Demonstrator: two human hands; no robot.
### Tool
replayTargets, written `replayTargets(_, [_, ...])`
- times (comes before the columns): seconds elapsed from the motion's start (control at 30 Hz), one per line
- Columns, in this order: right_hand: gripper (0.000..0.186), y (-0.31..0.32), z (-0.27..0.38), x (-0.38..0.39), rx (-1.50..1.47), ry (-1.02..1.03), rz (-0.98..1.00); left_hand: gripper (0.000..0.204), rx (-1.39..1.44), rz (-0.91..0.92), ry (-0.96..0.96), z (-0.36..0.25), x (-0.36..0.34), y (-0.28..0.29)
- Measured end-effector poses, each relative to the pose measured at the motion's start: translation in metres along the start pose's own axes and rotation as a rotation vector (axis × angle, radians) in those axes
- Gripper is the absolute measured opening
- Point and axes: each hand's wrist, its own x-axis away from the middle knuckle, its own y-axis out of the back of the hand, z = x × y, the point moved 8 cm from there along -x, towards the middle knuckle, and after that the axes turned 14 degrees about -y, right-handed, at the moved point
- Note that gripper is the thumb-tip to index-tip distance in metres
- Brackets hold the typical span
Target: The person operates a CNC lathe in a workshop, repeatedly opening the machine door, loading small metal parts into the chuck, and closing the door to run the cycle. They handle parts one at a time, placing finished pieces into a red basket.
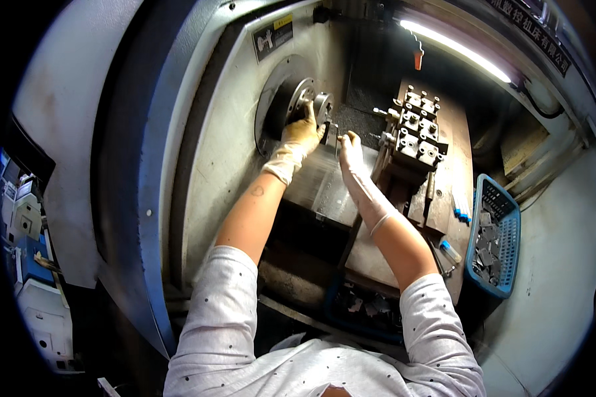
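"Head view: where to look first?"

"At the chuck [286, 102], with a collar [322, 106] at its front. Reached by the left hand [300, 137], gloved and partly spread, fingers against or just beside the chuck. Impossible to tell whether gripping anything."

"And with the right hand [351, 156]?"

"Curled nearly closed, near a narrow bar [338, 142] at the fingertips. Too small to tell if truly pinched."

"Where exactly, that bar?"

"Between the 2 hands, just to the right of the collar."

"Why 2 hands so close?"

"Perhaps for steadying on 1 side and finer handling on the other."

"Why the tool blocks [409, 144] off to the right?"

"Bolted down, presumably to stay rigid; set apart from the chuck, probably to leave working room."

"And the basket [512, 255]?"

"Parked right of the blocks, with grey parts [489, 241] heaped inside, likely for easy reach. Lit by the lamp [453, 49] overhead, presumably to brighten the work."
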Motion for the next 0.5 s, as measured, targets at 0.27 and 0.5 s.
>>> replayTargets(0.27, [0.033,-0.014,-0.038,0.005,0.288,-0.175,0.157,0.076,-0.013,-0.076,-0.007,-0.006,0.0,0.01])
replayTargets(0.5, [0.056,-0.015,0.019,0.112,-0.276,-0.366,0.39,0.073,0.027,-0.009,0.026,-0.007,0.007,0.015])
